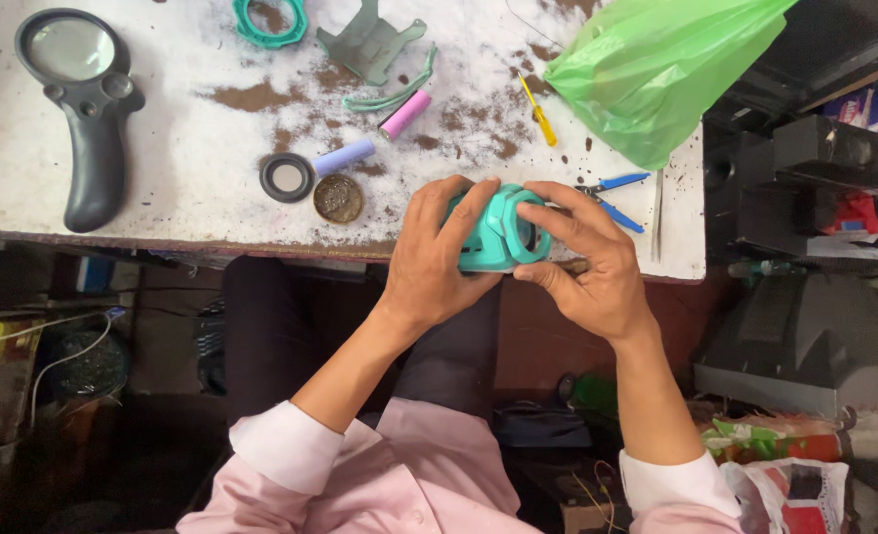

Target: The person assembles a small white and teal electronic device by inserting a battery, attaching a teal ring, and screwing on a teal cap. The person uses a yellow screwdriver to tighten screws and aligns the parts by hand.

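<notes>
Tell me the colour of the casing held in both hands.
Teal casing, best seen in the head view.

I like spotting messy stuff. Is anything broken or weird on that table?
Yes. The white tabletop is badly worn, with brown patches showing through its coating. Loose teal plastic parts lie scattered near the far edge. Both hands, left hand and right hand, hold a teal casing.

Green plastic bag top right; maybe printed packets bottom right.

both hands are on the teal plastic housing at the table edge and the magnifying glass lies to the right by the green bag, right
Not quite. In the head view both the left hand and right hand hold the teal housing, but the magnifying glass lies far left, away from the green bag.
</notes>
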A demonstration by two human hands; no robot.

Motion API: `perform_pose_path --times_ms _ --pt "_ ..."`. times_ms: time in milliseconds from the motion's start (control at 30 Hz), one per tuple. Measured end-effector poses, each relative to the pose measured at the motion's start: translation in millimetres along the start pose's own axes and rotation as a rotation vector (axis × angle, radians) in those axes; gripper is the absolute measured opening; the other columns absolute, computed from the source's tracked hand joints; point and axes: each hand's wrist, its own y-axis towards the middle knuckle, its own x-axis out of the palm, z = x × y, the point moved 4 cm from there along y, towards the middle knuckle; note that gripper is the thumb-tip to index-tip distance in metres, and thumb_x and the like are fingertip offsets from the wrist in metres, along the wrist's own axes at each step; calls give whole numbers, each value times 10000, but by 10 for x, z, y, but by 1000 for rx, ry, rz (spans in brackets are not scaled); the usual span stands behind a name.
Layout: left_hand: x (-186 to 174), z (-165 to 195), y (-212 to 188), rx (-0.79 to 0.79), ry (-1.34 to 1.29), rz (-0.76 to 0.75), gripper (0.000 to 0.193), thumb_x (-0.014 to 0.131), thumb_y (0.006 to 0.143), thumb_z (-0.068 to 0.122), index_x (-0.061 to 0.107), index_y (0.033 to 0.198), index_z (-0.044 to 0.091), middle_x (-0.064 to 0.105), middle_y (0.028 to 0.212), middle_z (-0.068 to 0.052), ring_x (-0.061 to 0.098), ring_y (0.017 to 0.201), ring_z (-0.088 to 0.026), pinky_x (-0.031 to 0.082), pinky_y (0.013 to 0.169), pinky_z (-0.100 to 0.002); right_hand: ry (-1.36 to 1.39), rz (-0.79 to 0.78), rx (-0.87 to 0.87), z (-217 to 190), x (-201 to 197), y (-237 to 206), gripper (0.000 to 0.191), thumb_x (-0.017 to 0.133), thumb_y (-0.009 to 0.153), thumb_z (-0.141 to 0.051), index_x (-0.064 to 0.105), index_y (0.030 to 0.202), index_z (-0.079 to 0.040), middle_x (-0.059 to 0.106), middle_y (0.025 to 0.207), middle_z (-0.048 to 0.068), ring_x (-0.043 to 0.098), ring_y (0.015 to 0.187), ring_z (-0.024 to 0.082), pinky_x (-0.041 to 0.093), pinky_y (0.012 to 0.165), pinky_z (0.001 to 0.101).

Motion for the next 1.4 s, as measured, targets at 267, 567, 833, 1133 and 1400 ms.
perform_pose_path --times_ms 267,567,833,1133,1400 --pt "32 -54 -39 -13 23 -41 930 913 673 189 479 1489 84 485 1377 -202 478 1285 -423 434 1107 -510 -89 -41 -29 -53 45 -2 644 871 796 -149 622 1389 -104 572 1467 153 616 1307 307 532 1092 397" --pt "105 -189 -125 61 -38 -9 991 933 704 138 337 1495 113 432 1468 -226 446 1362 -457 425 1157 -540 -165 -116 -48 -108 54 30 656 785 853 33 575 1453 -129 525 1403 147 669 1162 270 608 959 354" --pt "109 -191 -170 127 -86 22 966 933 734 128 294 1457 74 434 1483 -213 463 1363 -454 438 1154 -539 -129 -141 -23 -126 39 21 622 736 869 113 592 1430 -114 484 1374 161 672 1123 270 632 895 333" --pt "143 -85 -116 103 -54 -42 890 900 696 113 360 1398 30 466 1468 -215 473 1340 -450 418 1147 -545 -131 -123 -8 36 -83 -110 639 772 833 108 597 1407 -111 472 1376 151 639 1032 217 586 813 309" --pt "106 -59 -68 159 -40 -64 837 880 765 164 411 1456 100 468 1468 -198 479 1333 -434 429 1135 -549 -89 -81 8 182 -32 -214 622 783 869 87 584 1426 -106 458 1381 136 633 1055 208 631 808 291"
